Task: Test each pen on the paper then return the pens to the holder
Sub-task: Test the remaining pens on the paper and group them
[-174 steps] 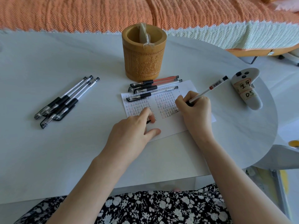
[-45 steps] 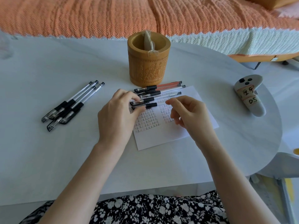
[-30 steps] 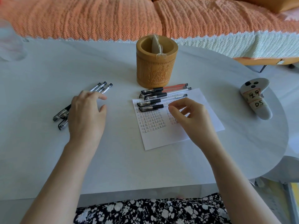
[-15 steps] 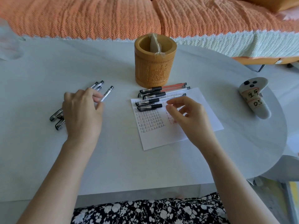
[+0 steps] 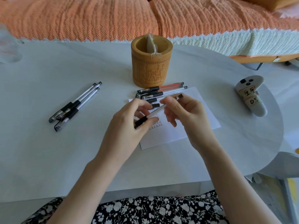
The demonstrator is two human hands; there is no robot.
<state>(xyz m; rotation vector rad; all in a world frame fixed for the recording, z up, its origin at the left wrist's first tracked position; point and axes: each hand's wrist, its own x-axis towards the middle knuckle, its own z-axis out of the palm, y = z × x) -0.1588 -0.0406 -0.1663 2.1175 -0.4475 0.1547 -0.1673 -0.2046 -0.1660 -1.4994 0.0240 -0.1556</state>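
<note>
A clear pen with a black grip (image 5: 156,111) is held slantwise over the paper (image 5: 191,126). My left hand (image 5: 129,126) pinches its capped grip end and my right hand (image 5: 182,113) holds the barrel near its far end. The white paper carries rows of small written marks. Several pens (image 5: 161,92) lie in a row at the paper's far edge, partly hidden by my fingers. Three more pens (image 5: 74,106) lie together on the left of the table. The carved bamboo holder (image 5: 151,62) stands upright behind the paper, with a plastic-wrapped item in it.
A white game controller with taped labels (image 5: 250,96) lies at the right of the pale rounded table (image 5: 48,151). An orange bedspread (image 5: 97,16) runs along the far side. A clear glass object (image 5: 8,47) sits at the far left edge.
My left hand picked one pen out of the left group and carried it right, over the paper. My right hand rose off the paper and took hold of that pen's barrel.
</note>
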